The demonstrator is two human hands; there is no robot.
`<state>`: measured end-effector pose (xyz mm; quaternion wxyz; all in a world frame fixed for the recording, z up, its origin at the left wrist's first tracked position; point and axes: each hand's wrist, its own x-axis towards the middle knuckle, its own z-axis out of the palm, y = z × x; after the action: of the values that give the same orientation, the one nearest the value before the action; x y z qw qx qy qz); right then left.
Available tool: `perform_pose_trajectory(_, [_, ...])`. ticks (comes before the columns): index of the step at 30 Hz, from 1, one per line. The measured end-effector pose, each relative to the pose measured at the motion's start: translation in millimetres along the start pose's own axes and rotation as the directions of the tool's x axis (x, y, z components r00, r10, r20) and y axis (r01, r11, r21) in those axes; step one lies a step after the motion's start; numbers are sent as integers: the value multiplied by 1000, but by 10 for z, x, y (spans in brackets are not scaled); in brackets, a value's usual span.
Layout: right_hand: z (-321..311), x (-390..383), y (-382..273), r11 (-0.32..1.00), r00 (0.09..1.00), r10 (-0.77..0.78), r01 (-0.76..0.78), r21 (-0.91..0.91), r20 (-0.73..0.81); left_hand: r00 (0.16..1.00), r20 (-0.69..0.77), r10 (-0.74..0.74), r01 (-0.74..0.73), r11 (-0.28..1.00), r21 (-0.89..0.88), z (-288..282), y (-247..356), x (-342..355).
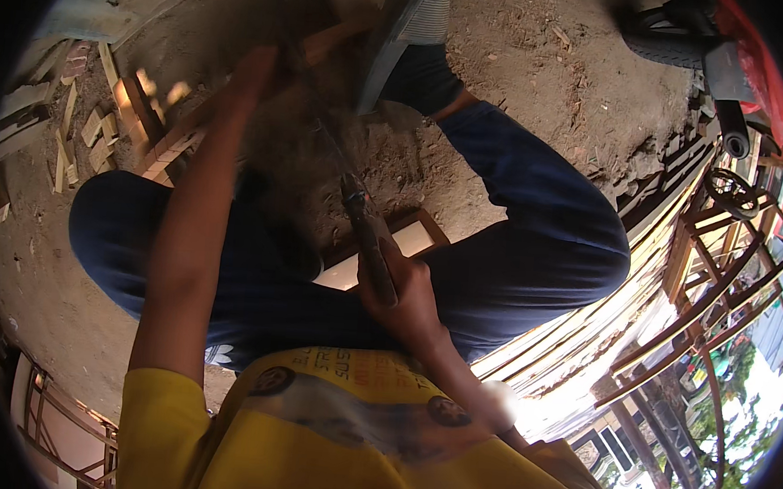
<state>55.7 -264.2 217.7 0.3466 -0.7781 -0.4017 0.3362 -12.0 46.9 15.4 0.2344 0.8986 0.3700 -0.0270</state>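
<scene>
Right hand (pixel 410 304) gripping a dark-handled tool (pixel 369 243), left hand (pixel 257 68) blurred, grip unclear, dirt (pixel 536 83) between scrap wood (pixel 92 128) left, planks (pixel 574 336) right

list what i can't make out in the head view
In the head view:
Left hand: its fingers and anything they touch are lost in dark blur.
Tool in the right hand: its far end fades into that blur.
Yellow shirt: cut off by the lower edge.
</scene>
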Motion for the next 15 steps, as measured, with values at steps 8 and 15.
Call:
perform_pose_trajectory(8, [169,676,-96,960,981,185,-193,203,56,983,160,-86,65,989,133,7,31,-7])
perform_pose_trajectory(15, [175,536,159,982,994,111,-111,155,7,1000,12,-22,21,999,32,239,-74,79])
